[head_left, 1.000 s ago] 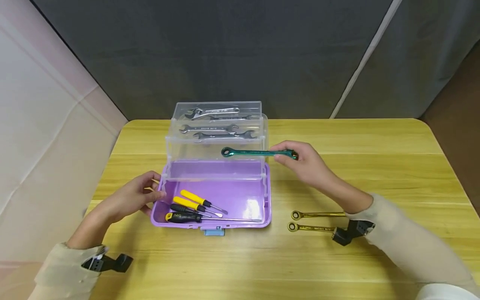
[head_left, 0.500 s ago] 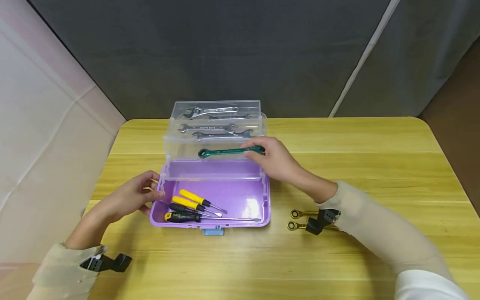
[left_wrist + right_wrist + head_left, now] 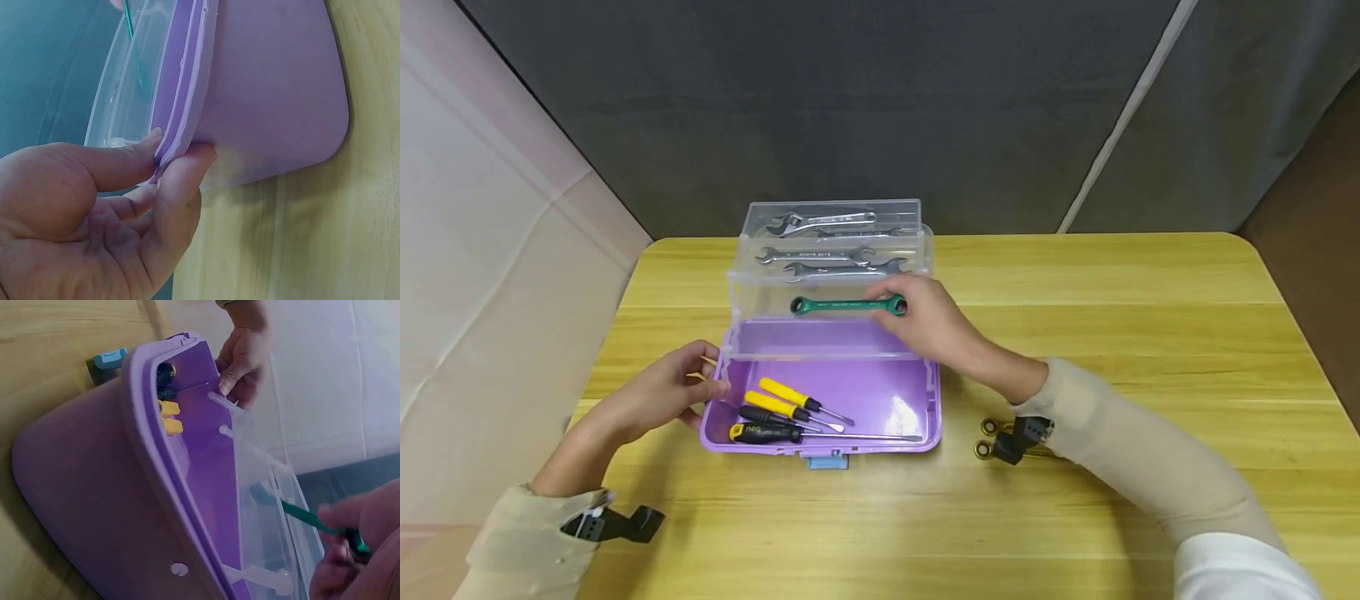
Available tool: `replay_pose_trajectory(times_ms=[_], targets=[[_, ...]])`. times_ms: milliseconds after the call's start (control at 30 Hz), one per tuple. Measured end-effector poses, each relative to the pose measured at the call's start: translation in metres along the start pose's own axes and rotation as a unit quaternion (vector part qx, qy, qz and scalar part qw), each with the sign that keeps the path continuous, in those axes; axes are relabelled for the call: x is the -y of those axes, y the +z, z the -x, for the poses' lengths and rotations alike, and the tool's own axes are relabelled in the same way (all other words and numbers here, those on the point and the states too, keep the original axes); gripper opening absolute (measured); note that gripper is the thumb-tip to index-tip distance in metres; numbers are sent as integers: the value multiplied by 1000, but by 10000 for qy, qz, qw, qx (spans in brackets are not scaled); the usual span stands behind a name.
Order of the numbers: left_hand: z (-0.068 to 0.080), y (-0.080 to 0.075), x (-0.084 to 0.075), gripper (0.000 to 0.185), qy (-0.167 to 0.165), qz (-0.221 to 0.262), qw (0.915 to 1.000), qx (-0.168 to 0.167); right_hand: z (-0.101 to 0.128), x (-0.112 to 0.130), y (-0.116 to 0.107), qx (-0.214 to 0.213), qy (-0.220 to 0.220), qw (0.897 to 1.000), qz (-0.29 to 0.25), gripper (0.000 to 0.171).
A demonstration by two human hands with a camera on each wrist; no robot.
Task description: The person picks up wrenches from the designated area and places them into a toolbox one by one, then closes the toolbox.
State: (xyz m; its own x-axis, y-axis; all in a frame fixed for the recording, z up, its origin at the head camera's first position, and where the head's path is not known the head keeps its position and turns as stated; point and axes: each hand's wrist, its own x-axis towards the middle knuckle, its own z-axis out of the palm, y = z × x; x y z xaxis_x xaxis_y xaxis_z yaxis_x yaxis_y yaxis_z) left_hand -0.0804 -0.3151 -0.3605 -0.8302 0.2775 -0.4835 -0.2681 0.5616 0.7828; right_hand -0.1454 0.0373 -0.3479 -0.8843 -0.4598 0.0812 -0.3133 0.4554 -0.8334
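Note:
My right hand (image 3: 928, 321) pinches a green ratcheting wrench (image 3: 848, 306) near its right end, level over the lower clear tray (image 3: 760, 296) of a purple toolbox (image 3: 934, 417). In the right wrist view, the far end of the green wrench (image 3: 303, 514) shows blurred through the clear plastic. My left hand (image 3: 662, 392) grips the toolbox's left rim; the left wrist view has thumb and forefinger pinching the purple rim (image 3: 181, 134). Screwdrivers with yellow handles (image 3: 778, 406) and black handles (image 3: 767, 432) lie in the purple base.
Silver wrenches (image 3: 816, 256) and an adjustable wrench (image 3: 823, 222) lie in the raised clear trays. Two gold ratcheting wrenches (image 3: 983, 450) lie on the wooden table (image 3: 880, 533), partly hidden beneath my right forearm. A blue latch (image 3: 827, 461) juts from the toolbox front.
My right hand has carried the green wrench leftward, from beside the toolbox to over the lower clear tray. My left hand stays at the rim.

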Motion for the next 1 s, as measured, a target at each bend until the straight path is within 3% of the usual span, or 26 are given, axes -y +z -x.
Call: replay_pose_trajectory(times_ms=[200,400,567,700,800,1000], targets=[[0,0,-1,41,2,-25,10000,-16,2,-5,0,391,-111,9959,-811,40],[0,0,-1,41,1,-31,10000,-33,5,-8,-3,421,-182,9951,-873,38],[0,0,0,41,15,-10,10000,-30,7,-11,-1,100,-91,9999,31,32],[0,0,1,41,15,26,10000,-22,5,-13,3,24,-24,9968,795,31],[0,0,1,40,30,51,10000,-25,4,-11,7,14,-34,9916,1291,31],[1,0,2,40,40,47,10000,-49,2,-10,12,-76,-266,9717,2346,29]])
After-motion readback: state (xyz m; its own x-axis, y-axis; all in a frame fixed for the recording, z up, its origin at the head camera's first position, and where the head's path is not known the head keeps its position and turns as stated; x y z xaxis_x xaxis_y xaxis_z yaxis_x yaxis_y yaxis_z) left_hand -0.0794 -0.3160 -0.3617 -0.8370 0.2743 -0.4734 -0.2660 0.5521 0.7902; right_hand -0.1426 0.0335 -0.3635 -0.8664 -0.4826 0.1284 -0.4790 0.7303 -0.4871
